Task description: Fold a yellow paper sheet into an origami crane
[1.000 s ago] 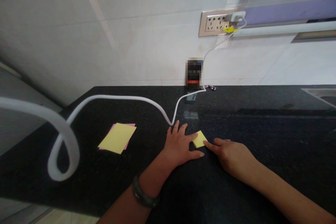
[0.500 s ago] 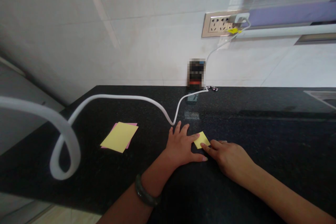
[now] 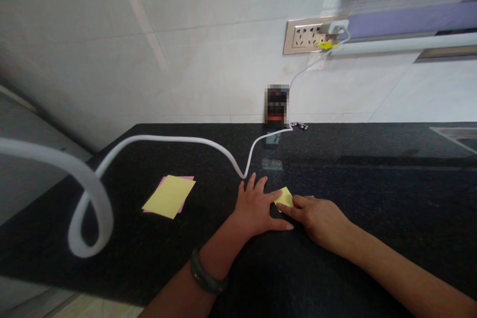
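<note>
A small yellow piece of paper (image 3: 285, 194), apparently folded, lies on the dark countertop between my hands. My left hand (image 3: 255, 208) is palm down with fingers spread; its index fingertip presses the paper's left edge, and a dark bangle circles the wrist. From the right, my right hand (image 3: 322, 218) presses one outstretched finger onto the paper's lower part. Its other fingers are curled in and cover the paper's right side. Farther left, a larger yellow sheet (image 3: 169, 196) rests on a pink sheet (image 3: 190, 179), out of reach of both hands.
A thick white cable (image 3: 179, 138) crosses the dark countertop (image 3: 208, 258), looping large at left and dipping close to my left fingertips. A pixelated dark object (image 3: 276, 107) leans on the wall. Above it is a socket panel (image 3: 300, 36) with a plug (image 3: 337, 27).
My right hand has slid slightly left over the small yellow paper, covering more of its right side. My left hand holds its position on the paper. The view has shifted a little.
</note>
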A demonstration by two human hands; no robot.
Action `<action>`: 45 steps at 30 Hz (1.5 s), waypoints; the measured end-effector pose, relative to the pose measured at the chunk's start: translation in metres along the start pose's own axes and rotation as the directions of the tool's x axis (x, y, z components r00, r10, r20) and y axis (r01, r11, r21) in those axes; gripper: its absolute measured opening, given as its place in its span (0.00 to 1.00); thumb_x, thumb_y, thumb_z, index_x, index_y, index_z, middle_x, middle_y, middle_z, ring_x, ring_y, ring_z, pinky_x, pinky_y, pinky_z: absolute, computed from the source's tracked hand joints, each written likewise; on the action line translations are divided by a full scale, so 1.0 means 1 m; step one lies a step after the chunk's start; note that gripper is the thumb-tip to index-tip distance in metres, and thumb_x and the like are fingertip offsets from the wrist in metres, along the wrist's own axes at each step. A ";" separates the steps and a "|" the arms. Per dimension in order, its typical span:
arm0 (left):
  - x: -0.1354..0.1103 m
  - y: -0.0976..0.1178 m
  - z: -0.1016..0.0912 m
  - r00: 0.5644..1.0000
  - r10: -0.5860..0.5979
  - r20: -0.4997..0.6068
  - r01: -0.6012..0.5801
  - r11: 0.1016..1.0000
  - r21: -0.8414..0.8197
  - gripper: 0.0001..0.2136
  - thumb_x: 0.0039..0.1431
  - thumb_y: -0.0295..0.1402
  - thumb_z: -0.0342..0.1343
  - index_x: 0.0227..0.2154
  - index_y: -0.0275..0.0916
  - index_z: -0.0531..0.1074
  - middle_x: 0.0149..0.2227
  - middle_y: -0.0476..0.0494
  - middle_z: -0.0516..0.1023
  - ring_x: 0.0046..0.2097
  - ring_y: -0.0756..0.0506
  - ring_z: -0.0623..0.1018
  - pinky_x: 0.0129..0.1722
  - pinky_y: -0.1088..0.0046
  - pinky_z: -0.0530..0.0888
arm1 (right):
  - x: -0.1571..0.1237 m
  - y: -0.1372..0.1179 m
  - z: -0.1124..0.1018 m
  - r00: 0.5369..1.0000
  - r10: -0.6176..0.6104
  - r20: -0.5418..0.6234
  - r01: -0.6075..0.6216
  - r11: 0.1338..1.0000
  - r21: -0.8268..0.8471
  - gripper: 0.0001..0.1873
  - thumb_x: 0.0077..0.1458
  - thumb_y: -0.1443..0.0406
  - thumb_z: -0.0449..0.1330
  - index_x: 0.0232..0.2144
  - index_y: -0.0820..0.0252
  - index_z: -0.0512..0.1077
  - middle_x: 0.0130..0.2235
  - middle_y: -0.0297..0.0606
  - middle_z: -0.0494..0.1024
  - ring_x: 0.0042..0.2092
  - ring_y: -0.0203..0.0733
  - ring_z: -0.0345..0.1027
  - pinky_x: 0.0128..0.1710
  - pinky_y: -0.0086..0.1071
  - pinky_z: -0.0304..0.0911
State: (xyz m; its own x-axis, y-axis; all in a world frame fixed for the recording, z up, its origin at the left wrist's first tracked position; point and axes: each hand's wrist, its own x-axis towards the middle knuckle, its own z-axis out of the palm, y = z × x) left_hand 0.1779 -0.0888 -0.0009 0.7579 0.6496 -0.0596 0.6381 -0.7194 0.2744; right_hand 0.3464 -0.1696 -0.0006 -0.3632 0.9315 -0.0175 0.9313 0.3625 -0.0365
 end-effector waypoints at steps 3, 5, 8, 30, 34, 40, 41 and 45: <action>0.000 0.000 -0.001 1.000 -0.004 0.010 0.004 1.000 0.000 0.37 0.33 0.63 0.43 0.50 0.56 0.56 0.58 0.46 0.47 0.58 0.31 0.40 0.50 0.45 0.44 | 0.001 -0.002 0.004 1.000 -0.016 0.002 0.016 1.000 -0.006 0.24 0.50 0.70 0.48 0.50 0.50 0.59 0.34 0.37 0.69 0.32 0.38 0.64 0.28 0.29 0.56; 0.000 0.001 -0.002 1.000 -0.011 0.021 0.011 1.000 0.007 0.38 0.33 0.63 0.44 0.51 0.55 0.56 0.58 0.46 0.46 0.58 0.32 0.40 0.51 0.46 0.44 | -0.001 -0.002 0.006 0.999 -0.048 -0.010 0.047 0.999 -0.023 0.24 0.50 0.70 0.48 0.51 0.53 0.58 0.34 0.37 0.69 0.33 0.39 0.63 0.29 0.30 0.56; 0.000 0.002 -0.004 0.999 -0.024 0.033 0.023 1.000 0.012 0.38 0.32 0.62 0.45 0.51 0.55 0.56 0.58 0.46 0.46 0.58 0.32 0.40 0.51 0.46 0.44 | -0.004 0.000 0.007 0.993 -0.113 -0.026 0.112 0.993 -0.034 0.25 0.50 0.71 0.48 0.51 0.52 0.58 0.34 0.37 0.69 0.33 0.38 0.63 0.30 0.30 0.56; 0.000 0.000 0.000 1.000 0.006 -0.002 -0.006 1.000 -0.004 0.37 0.33 0.62 0.45 0.50 0.55 0.57 0.58 0.45 0.48 0.58 0.31 0.41 0.50 0.45 0.44 | -0.016 -0.009 0.013 0.998 0.049 -0.043 -0.050 0.999 -0.011 0.26 0.49 0.72 0.47 0.52 0.53 0.57 0.36 0.39 0.69 0.33 0.40 0.64 0.30 0.30 0.58; 0.000 -0.002 0.001 1.000 0.007 -0.017 -0.008 1.000 -0.010 0.38 0.32 0.63 0.44 0.51 0.56 0.56 0.58 0.44 0.48 0.58 0.30 0.42 0.50 0.44 0.44 | -0.023 -0.002 0.012 0.989 0.147 -0.020 -0.147 0.989 -0.028 0.27 0.48 0.74 0.46 0.52 0.55 0.58 0.34 0.38 0.68 0.32 0.39 0.65 0.29 0.30 0.59; 0.001 0.000 0.004 0.998 -0.017 -0.062 0.016 1.000 -0.022 0.27 0.46 0.58 0.37 0.48 0.57 0.60 0.57 0.46 0.51 0.58 0.34 0.46 0.50 0.46 0.46 | -0.027 0.003 0.011 0.978 0.209 0.007 -0.209 0.978 -0.027 0.26 0.50 0.73 0.45 0.52 0.54 0.58 0.32 0.37 0.67 0.31 0.38 0.65 0.29 0.30 0.59; 0.001 0.001 0.005 0.997 -0.029 -0.074 0.027 0.999 -0.018 0.24 0.49 0.55 0.36 0.47 0.57 0.61 0.57 0.46 0.52 0.58 0.35 0.47 0.50 0.47 0.47 | -0.027 0.002 0.011 0.978 0.210 0.006 -0.210 0.977 -0.027 0.26 0.50 0.73 0.44 0.52 0.53 0.58 0.32 0.36 0.67 0.31 0.37 0.65 0.29 0.29 0.59; 0.003 0.002 0.009 0.993 -0.044 -0.107 0.046 0.999 0.010 0.20 0.52 0.50 0.38 0.47 0.57 0.61 0.56 0.48 0.53 0.58 0.35 0.47 0.50 0.48 0.48 | -0.024 -0.003 0.009 0.977 0.211 -0.014 -0.211 0.977 -0.036 0.27 0.49 0.74 0.45 0.52 0.53 0.58 0.32 0.37 0.67 0.32 0.38 0.64 0.29 0.29 0.59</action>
State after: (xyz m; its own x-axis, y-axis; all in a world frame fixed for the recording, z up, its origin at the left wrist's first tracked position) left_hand 0.1823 -0.0908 -0.0095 0.7100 0.7035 0.0316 0.6734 -0.6914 0.2618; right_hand 0.3523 -0.1929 -0.0094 -0.1583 0.9873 -0.0104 0.9874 0.1584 0.0044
